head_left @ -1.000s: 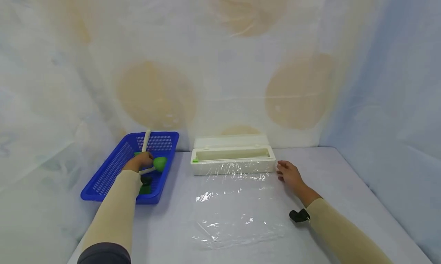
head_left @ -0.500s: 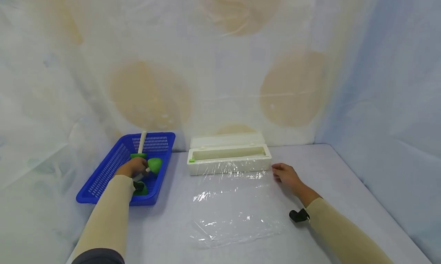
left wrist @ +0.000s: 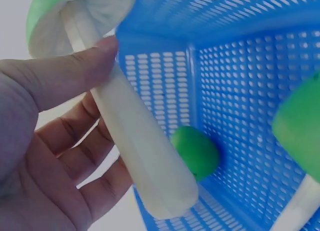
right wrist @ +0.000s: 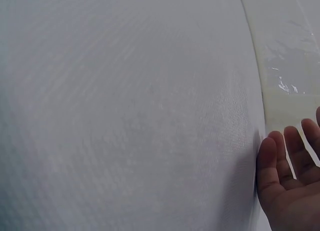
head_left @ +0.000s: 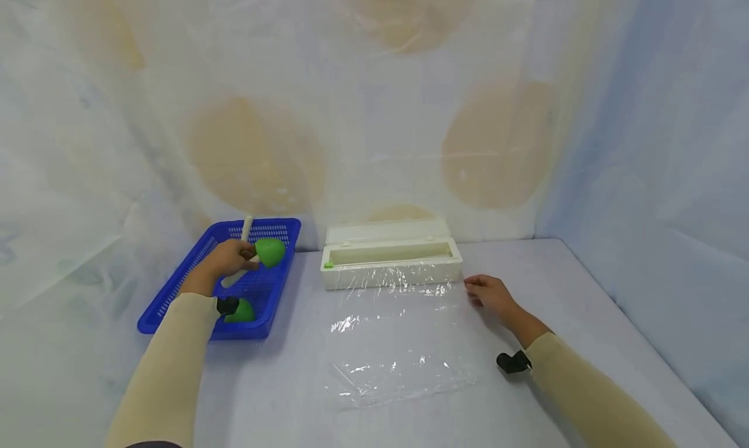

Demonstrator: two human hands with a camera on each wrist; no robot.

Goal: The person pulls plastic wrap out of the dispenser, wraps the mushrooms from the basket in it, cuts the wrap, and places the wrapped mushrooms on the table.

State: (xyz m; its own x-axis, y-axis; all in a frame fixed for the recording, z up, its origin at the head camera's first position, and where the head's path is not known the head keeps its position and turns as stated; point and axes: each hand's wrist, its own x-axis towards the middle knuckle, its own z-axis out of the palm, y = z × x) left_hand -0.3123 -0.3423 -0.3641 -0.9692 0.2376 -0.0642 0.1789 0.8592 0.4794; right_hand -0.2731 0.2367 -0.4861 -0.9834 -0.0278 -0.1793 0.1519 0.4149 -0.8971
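Observation:
My left hand holds a mushroom with a green cap and a thick white stem, just above the blue basket. In the left wrist view, thumb and fingers grip the mushroom's stem just under the cap. Two more green caps lie in the basket: a green mushroom with a pale stem, and a rounded green piece whose stem is hidden. My right hand rests with loose fingers beside the right end of a white cling film box; whether it touches the box I cannot tell.
A sheet of clear cling film stretches from the box toward me over the white tabletop. The box's lid stands raised at the back. Patterned curtains close off the rear and both sides.
My left hand has gripped the mushroom and raised it from low in the basket to rim height. The right hand stays beside the box. The head view has shifted slightly.

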